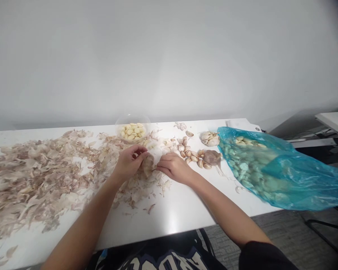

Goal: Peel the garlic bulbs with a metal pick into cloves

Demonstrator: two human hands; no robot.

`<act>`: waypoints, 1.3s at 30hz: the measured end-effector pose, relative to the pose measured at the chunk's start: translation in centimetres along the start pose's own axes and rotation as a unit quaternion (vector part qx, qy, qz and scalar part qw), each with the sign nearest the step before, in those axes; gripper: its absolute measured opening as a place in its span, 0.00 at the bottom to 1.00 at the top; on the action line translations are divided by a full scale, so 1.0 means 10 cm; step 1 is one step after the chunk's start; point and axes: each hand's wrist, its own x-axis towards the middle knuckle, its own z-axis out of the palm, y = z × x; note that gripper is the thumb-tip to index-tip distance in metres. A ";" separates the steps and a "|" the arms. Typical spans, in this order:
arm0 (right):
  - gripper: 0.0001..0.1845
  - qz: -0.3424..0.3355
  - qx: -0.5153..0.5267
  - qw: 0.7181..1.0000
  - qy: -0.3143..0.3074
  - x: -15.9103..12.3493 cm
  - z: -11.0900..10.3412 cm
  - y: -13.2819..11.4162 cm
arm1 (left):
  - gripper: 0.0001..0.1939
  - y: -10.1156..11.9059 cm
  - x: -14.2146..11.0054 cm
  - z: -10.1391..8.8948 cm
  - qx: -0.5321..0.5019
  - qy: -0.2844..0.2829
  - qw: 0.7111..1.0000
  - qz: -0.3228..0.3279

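Observation:
Between my two hands is a brownish garlic bulb (pixel 148 166), just above the strewn skins. My left hand (pixel 132 160) grips it from the left with thumb and fingers. On its other side, my right hand (pixel 173 167) has its fingers pinched together at the bulb's stem end. Just right of that hand lie loose unpeeled garlic cloves (pixel 188 153). Beyond my hands, a clear bowl (pixel 119 129) holds peeled garlic cloves (pixel 133 131). Two more bulbs are on the right, a pale garlic bulb (pixel 210 138) and a darker garlic bulb (pixel 212 158).
A wide heap of garlic skins (pixel 39 168) covers the left of the white table (pixel 183 213). At the right end, a blue plastic bag (pixel 270 168) with peeled cloves in it hangs past the table edge. A wall (pixel 163 60) rises behind.

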 end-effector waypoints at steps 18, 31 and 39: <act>0.18 0.070 -0.089 0.993 0.015 -0.03 0.03 0.04 | 0.21 0.11 0.02 -0.03 -0.302 0.044 0.949 -0.079; 0.11 0.090 0.131 0.982 0.105 -0.05 -0.20 0.10 | 0.27 0.13 0.05 -0.07 -0.361 0.090 0.919 -0.128; 0.07 0.047 0.104 0.973 0.201 -0.03 -0.20 0.06 | 0.29 0.12 0.06 -0.10 -0.414 0.088 0.885 -0.193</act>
